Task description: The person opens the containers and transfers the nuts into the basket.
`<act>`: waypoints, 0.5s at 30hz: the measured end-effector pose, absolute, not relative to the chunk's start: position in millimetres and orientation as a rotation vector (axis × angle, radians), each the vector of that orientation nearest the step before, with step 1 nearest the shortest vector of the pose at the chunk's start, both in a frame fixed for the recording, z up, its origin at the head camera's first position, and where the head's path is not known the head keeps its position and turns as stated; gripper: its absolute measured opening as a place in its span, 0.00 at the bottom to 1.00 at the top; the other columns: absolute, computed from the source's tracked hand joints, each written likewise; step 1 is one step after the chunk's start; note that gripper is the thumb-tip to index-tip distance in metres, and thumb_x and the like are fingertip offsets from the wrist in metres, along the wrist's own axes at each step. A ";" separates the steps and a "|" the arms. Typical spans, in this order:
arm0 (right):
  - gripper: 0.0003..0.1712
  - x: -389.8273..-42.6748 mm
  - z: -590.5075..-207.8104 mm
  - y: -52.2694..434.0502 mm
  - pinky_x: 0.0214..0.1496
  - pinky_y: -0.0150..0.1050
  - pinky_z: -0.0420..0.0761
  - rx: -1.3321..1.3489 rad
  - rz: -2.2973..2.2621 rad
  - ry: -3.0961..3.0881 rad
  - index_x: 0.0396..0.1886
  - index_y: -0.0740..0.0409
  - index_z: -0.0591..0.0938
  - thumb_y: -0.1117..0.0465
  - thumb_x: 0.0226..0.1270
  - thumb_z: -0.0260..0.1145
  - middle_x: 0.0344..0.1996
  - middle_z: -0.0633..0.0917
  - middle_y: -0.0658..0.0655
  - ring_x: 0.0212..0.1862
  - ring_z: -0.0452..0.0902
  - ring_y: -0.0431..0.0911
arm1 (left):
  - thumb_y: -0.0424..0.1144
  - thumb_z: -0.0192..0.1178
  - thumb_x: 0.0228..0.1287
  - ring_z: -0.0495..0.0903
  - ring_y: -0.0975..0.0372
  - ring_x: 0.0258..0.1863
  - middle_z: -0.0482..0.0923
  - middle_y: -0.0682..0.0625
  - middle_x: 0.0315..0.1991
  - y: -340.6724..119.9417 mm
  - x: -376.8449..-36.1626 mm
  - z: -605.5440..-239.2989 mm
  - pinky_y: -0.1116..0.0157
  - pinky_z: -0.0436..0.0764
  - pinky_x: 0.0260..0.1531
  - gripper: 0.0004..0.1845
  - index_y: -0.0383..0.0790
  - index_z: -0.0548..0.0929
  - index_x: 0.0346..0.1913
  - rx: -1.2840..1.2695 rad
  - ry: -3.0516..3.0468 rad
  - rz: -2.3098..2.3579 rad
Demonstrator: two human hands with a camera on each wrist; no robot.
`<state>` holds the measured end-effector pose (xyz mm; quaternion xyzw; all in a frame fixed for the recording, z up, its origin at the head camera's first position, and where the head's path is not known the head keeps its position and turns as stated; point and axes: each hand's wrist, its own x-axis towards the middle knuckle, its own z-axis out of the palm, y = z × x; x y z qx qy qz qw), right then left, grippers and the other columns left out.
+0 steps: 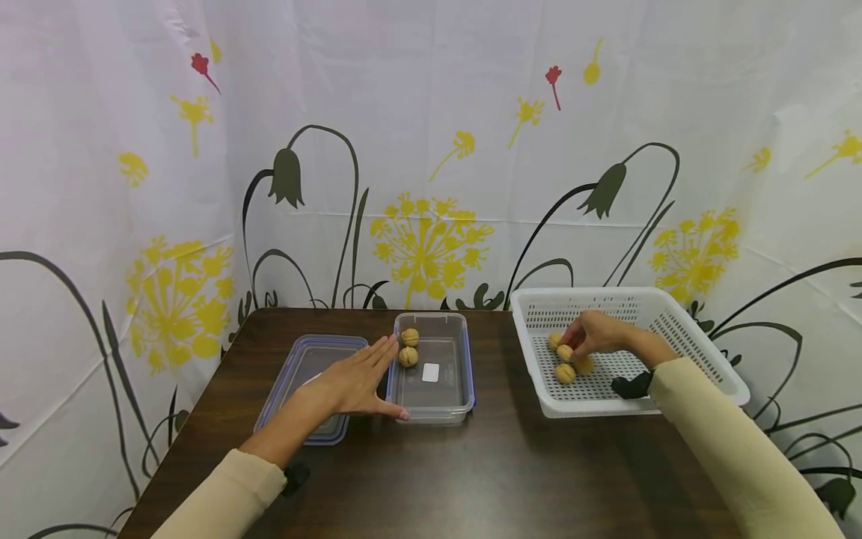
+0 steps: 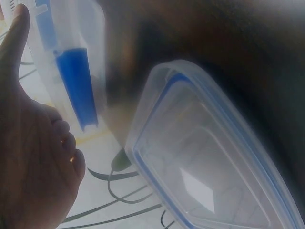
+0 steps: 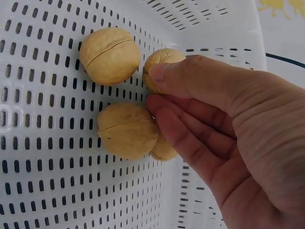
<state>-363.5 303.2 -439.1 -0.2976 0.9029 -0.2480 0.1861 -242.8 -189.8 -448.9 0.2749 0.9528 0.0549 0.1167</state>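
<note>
1. Curtain (image 1: 438,97): white cloth, lightly creased, printed with grey-green bell flowers, yellow clusters and small red blooms; hangs behind the table.
2. Table (image 1: 485,479): dark brown, wood-grained, with a soft sheen.
3. Basket (image 1: 599,408): white plastic, rectangular, with sloping walls and rows of slots; stands on the right part of the table. Its left wall lies between the box and the walnuts inside it.
4. Box (image 1: 441,397): clear plastic, oblong, rounded corners, blue along the sides; stands near the table's middle, left of the basket.
5. Lid (image 1: 303,367): clear, flat, rounded oblong with a blue border; lies just beside the box, on its left, partly covered by the left hand and forearm.
6. Left hand (image 1: 357,378): fingers straight and close together, thumb spread away; lies along the box's left rim.
7. Right hand (image 1: 599,335): reaches into the basket, thumb and fingers pinching one walnut, the remaining fingers bent beneath.
8. Black wrist piece (image 1: 633,385): at the right wrist, hiding some floor slots.
9. Held walnut (image 3: 164,56): round, tan, finely wrinkled; sits at the right thumb tip, inside the basket.
10. Loose walnuts (image 3: 127,130): tan, rounded, seamed; three in the basket, one well clear of the fingers, two close below the fingertips. Two more (image 1: 408,356) stand in the box, near the left fingertips.
11. Label (image 1: 431,372): small white rectangle, seen at the box's floor.
</note>
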 end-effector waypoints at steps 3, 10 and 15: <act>0.17 -363.5 -439.7 302.2 0.41 0.32 0.86 -0.817 -0.705 2.536 0.45 0.71 0.90 0.70 0.54 0.81 0.36 0.93 0.58 0.38 0.88 0.44 | 0.80 0.61 0.59 0.42 0.47 0.86 0.38 0.39 0.87 -189.8 -242.6 -448.3 0.46 0.52 0.83 0.70 0.32 0.45 0.86 0.812 2.793 0.178; 0.14 -362.6 -436.9 300.2 0.43 0.38 0.89 -0.824 -0.689 2.530 0.44 0.70 0.90 0.71 0.58 0.80 0.37 0.93 0.60 0.39 0.89 0.46 | 0.79 0.61 0.59 0.43 0.47 0.86 0.39 0.39 0.87 -190.2 -243.5 -448.8 0.46 0.53 0.82 0.69 0.32 0.46 0.86 0.807 2.801 0.171; 0.14 -360.8 -436.4 300.3 0.45 0.38 0.89 -0.822 -0.680 2.535 0.45 0.70 0.90 0.70 0.60 0.79 0.39 0.93 0.61 0.40 0.89 0.45 | 0.80 0.60 0.59 0.42 0.48 0.86 0.38 0.39 0.87 -191.1 -243.3 -448.8 0.47 0.52 0.83 0.70 0.33 0.45 0.86 0.796 2.801 0.155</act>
